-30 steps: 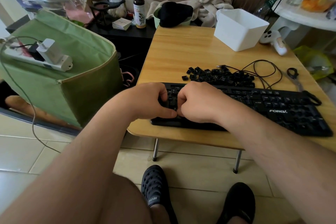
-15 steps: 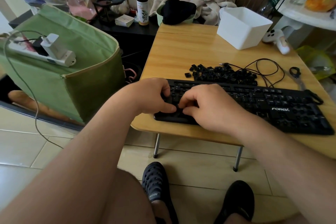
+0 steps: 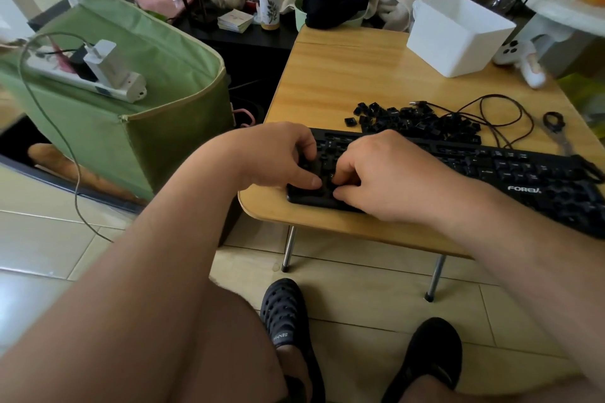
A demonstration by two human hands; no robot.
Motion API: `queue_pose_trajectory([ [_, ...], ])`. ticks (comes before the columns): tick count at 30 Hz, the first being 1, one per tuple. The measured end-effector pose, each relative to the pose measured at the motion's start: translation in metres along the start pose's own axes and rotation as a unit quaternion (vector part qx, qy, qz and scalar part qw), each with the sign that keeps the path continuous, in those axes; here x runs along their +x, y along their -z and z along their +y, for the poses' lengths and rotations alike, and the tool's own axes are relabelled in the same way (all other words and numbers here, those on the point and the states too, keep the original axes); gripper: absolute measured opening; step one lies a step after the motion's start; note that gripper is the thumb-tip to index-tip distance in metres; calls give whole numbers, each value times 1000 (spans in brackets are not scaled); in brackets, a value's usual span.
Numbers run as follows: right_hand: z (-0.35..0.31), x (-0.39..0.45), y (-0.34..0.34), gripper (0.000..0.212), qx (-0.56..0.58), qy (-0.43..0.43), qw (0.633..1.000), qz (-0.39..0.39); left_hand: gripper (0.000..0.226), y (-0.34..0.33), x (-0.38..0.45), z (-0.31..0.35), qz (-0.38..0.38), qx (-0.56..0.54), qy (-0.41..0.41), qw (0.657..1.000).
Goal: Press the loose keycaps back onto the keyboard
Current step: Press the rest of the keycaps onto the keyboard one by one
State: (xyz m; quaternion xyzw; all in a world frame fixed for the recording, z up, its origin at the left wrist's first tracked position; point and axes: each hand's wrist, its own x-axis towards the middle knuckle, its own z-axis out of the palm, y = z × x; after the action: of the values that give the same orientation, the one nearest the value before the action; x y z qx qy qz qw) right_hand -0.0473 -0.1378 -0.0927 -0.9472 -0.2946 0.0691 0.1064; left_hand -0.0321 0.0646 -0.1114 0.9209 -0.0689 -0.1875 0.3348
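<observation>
While loose keycaps (image 3: 422,126) are heaped at 12 o'clock of the keyboard (image 3: 510,173), its 9 o'clock end is pressed by both hands, left hand (image 3: 278,157) and right hand (image 3: 389,173), fingers curled; any pinched keycap cannot be told.

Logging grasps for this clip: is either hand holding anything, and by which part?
Cannot be told: both the left hand and right hand curl fingertips onto the black keyboard's left end, hiding any keycap.

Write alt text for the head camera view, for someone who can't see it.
Both hands, left hand and right hand, press on the left end of a black keyboard on a low wooden table. A pile of loose keycaps lies just behind the keyboard, near a white bin.
</observation>
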Motion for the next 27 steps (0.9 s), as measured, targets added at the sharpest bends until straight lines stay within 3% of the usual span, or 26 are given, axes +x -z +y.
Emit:
queue_pose_trajectory([
  [6,7,-1,-6,11,3,19,1000,8,35,-3,1,0,7,2,7,1000],
  [15,12,-15,-50,7,5,41,984,173,38,-8,-3,9,23,26,21,999],
  [22,15,-12,-48,14,-82,84,983,143,26,-12,-8,12,28,70,-4,997],
  [27,28,-8,-34,40,-110,181,971,108,22,-13,-19,10,29,81,-27,996],
])
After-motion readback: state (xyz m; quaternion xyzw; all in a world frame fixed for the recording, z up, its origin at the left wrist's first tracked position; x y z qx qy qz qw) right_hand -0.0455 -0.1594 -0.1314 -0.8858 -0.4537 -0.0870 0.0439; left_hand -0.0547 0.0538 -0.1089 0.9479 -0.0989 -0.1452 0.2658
